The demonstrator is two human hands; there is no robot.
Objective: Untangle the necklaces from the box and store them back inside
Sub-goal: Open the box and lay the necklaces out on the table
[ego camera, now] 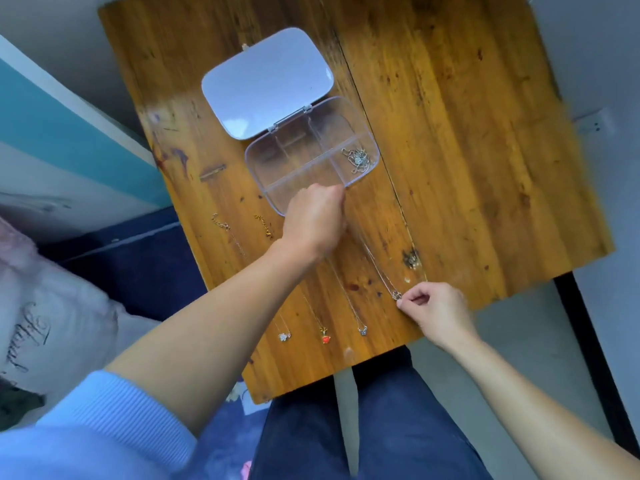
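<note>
Wood fills most of the view: a brown plank surface [450, 133] carrying a clear plastic compartment box [277, 161], its lid [266, 81] open flat behind it. One right-hand compartment holds a tangled silver chain clump [356, 159]. The left hand [313, 223], fingers closed, holds one end of a thin chain necklace [375, 263] at the box's near edge; the right hand [434, 311] pinches its pendant. Three necklaces lie straightened beside it, pendants white [284, 337], orange [325, 339] and blue [362, 330].
</note>
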